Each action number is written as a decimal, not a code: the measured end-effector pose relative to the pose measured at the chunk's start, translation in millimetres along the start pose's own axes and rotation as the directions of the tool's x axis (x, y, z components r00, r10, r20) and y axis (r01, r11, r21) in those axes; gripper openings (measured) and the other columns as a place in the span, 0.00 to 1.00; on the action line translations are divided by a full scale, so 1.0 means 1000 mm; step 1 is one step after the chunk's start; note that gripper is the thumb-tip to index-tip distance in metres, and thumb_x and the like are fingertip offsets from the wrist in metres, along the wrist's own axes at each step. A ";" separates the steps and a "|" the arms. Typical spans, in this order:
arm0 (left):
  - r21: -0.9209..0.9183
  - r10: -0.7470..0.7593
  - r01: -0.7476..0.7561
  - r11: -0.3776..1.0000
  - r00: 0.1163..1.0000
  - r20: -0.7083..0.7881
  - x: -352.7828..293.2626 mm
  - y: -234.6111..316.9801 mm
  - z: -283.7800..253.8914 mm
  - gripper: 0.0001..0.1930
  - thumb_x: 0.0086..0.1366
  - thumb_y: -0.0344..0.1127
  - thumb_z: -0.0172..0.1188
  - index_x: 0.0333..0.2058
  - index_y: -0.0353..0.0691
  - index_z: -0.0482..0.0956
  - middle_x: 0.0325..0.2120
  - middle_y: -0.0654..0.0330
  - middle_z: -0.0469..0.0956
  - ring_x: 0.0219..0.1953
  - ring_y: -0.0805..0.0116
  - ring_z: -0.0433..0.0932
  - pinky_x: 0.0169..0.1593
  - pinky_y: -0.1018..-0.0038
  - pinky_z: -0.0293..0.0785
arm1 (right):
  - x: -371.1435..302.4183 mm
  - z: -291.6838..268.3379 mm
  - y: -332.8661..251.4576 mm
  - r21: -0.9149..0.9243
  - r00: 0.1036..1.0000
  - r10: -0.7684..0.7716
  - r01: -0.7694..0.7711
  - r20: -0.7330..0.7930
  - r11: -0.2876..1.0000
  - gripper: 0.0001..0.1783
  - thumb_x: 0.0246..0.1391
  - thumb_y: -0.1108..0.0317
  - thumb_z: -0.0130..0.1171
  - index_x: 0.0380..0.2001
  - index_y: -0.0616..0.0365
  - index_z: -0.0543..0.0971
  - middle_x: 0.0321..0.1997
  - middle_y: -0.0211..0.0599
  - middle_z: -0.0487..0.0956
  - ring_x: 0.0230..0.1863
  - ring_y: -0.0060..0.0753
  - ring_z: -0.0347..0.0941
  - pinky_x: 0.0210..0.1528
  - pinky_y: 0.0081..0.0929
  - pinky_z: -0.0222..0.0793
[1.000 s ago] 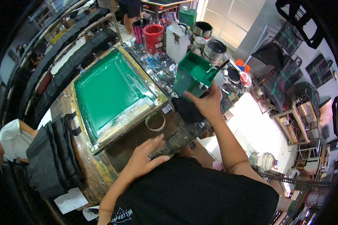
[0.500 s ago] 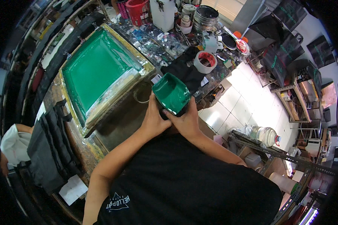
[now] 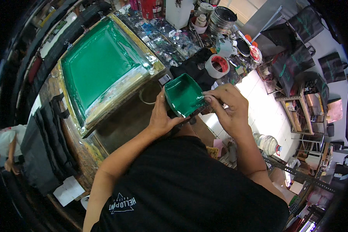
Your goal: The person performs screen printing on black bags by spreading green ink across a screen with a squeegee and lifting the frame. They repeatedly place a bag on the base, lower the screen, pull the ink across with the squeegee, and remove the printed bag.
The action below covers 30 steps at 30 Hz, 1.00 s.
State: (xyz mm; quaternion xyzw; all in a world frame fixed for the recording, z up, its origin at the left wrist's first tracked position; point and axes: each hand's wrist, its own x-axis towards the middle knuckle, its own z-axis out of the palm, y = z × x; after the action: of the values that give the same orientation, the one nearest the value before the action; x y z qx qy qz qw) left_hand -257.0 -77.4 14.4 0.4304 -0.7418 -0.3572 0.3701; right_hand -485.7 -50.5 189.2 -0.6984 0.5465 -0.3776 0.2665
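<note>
My left hand (image 3: pixel 161 115) grips a squarish container (image 3: pixel 184 95) by its left side and base, close in front of my chest. Green ink coats its inside and rim. At the container's right rim is my right hand (image 3: pixel 230 106), thumb and forefinger pinched together at the edge; whether something small sits between them I cannot make out. To the left, a wooden-framed printing screen (image 3: pixel 104 71) covered in wet green ink lies tilted over the worktable.
A tape roll (image 3: pixel 217 66) and black cloth (image 3: pixel 191 65) lie beyond the container. Farther back stand a white canister (image 3: pixel 178 13) and stacked tins (image 3: pixel 222 19). Folded black fabric (image 3: pixel 46 147) hangs at left, near another person's hand (image 3: pixel 12 158). A water bottle (image 3: pixel 267 144) lies right.
My right hand has let go of the container's underside and moved up and right to its rim. My left hand still holds the container, which has shifted slightly right.
</note>
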 end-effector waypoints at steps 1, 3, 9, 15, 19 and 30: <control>-0.007 0.016 -0.016 1.000 1.000 -0.006 0.000 -0.001 0.000 0.67 0.48 0.50 0.82 0.75 0.31 0.44 0.69 0.36 0.59 0.71 0.37 0.61 0.73 0.53 0.59 | 0.010 0.001 -0.006 -0.018 0.998 -0.067 0.067 -0.008 0.998 0.07 0.58 0.70 0.67 0.39 0.58 0.86 0.39 0.39 0.82 0.43 0.40 0.77 0.46 0.35 0.72; -0.014 0.046 -0.046 0.999 0.999 -0.018 -0.001 -0.001 0.000 0.67 0.49 0.51 0.82 0.75 0.31 0.43 0.69 0.35 0.59 0.71 0.37 0.61 0.73 0.53 0.59 | 0.023 0.001 -0.016 -0.067 0.963 -0.268 0.269 0.026 0.961 0.04 0.58 0.71 0.67 0.36 0.59 0.85 0.40 0.39 0.82 0.42 0.42 0.78 0.46 0.34 0.72; 0.024 0.140 -0.139 0.990 0.989 -0.047 -0.001 0.000 -0.001 0.68 0.50 0.52 0.81 0.75 0.31 0.40 0.70 0.35 0.58 0.72 0.36 0.60 0.73 0.53 0.58 | 0.043 0.028 -0.041 0.650 0.962 0.083 -0.237 0.260 0.722 0.13 0.68 0.69 0.59 0.51 0.62 0.76 0.38 0.31 0.78 0.41 0.24 0.74 0.44 0.26 0.70; 0.009 0.159 -0.159 0.987 0.987 -0.038 -0.003 -0.003 -0.002 0.68 0.53 0.54 0.79 0.75 0.31 0.36 0.71 0.34 0.55 0.73 0.35 0.58 0.74 0.52 0.57 | 0.060 0.015 -0.051 0.644 0.927 -0.030 -0.237 0.374 0.727 0.11 0.67 0.64 0.54 0.44 0.61 0.73 0.36 0.32 0.74 0.36 0.24 0.69 0.42 0.24 0.66; 0.020 0.108 -0.108 0.994 0.994 0.006 -0.004 -0.004 -0.001 0.70 0.52 0.55 0.80 0.76 0.33 0.34 0.72 0.33 0.52 0.73 0.35 0.57 0.75 0.50 0.57 | 0.052 -0.003 -0.059 -0.283 0.929 -0.098 0.208 0.356 0.936 0.14 0.61 0.74 0.54 0.50 0.62 0.76 0.42 0.41 0.77 0.43 0.37 0.76 0.50 0.34 0.71; 0.017 0.235 -0.235 0.972 0.968 -0.087 0.000 -0.003 -0.003 0.62 0.54 0.52 0.78 0.73 0.26 0.45 0.70 0.35 0.58 0.72 0.36 0.60 0.74 0.53 0.59 | 0.068 -0.008 -0.094 -0.519 0.548 0.002 0.790 0.836 0.327 0.05 0.54 0.71 0.56 0.34 0.58 0.77 0.35 0.36 0.73 0.41 0.40 0.72 0.43 0.38 0.71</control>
State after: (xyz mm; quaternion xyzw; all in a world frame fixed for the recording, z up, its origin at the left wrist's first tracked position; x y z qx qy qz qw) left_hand -253.5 -79.1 13.1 0.3562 -0.7716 -0.2887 0.4409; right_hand -431.6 -91.7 283.8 -0.9331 0.2890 0.2060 -0.0580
